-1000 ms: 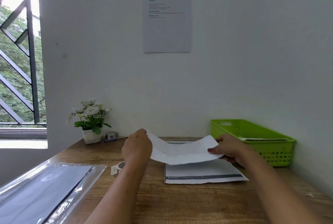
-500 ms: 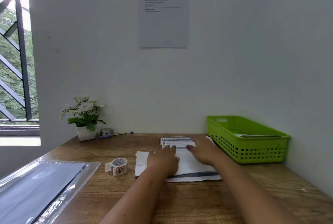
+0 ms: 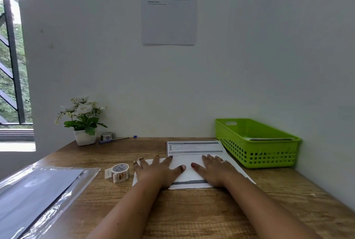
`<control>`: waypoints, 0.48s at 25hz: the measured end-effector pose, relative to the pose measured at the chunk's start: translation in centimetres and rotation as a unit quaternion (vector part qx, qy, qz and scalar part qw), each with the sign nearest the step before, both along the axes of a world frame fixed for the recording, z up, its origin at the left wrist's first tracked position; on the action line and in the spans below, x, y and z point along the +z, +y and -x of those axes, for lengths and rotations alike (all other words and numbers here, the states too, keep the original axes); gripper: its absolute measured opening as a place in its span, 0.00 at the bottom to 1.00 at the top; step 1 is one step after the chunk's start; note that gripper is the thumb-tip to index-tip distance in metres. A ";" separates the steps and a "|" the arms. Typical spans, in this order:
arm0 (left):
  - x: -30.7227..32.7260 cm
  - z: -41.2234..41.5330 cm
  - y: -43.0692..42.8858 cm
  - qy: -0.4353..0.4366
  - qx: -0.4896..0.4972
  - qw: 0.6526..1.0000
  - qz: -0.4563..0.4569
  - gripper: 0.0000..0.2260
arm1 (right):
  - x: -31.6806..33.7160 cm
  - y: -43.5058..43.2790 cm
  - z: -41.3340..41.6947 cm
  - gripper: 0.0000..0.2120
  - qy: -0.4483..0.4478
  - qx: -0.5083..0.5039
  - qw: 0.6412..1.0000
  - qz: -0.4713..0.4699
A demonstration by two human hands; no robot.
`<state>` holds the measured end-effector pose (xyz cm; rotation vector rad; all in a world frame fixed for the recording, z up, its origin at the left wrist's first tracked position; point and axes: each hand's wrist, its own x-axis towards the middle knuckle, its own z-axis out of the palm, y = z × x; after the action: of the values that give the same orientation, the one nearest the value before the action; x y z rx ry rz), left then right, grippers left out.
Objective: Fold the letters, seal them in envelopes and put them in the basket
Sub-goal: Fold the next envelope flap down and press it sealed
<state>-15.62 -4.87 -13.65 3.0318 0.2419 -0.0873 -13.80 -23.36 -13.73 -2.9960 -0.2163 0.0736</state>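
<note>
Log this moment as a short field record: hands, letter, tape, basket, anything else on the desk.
left hand: flat, pressing the folded letter
right hand: flat, pressing the same letter
folded letter: lies on the printed stack
tape roll: left of the letter, untouched
basket: far right, something flat inside
plastic pack: near left on the table, grey sheets inside

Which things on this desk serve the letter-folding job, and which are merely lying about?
For the job: folded letter under left hand and right hand; printed sheets; tape roll; green basket; clear packet, likely envelopes.
Lying about: potted flowers; pen; spare roll; wall notice.
</note>
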 end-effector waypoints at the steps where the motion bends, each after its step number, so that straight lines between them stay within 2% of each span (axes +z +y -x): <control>1: 0.0 0.1 -0.1 -0.005 0.012 1.000 0.002 0.38 | 0.0 0.0 0.0 0.39 -0.001 -0.008 1.000 0.000; 8: 0.3 0.1 0.2 0.000 0.065 0.997 0.044 0.40 | 0.2 0.5 0.4 0.49 0.002 -0.097 0.995 -0.023; 10: 0.4 0.2 0.4 -0.020 0.068 0.996 0.054 0.40 | 0.3 0.9 0.6 0.44 -0.035 -0.088 0.995 -0.004; 12: 0.9 0.2 1.1 -0.050 0.063 0.994 0.077 0.39 | 0.6 1.9 0.5 0.36 -0.101 -0.016 0.995 0.000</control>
<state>-15.79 -3.80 -12.73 2.8504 0.3974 0.0539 -14.35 -21.50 -13.10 -3.0036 -0.1882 -0.2340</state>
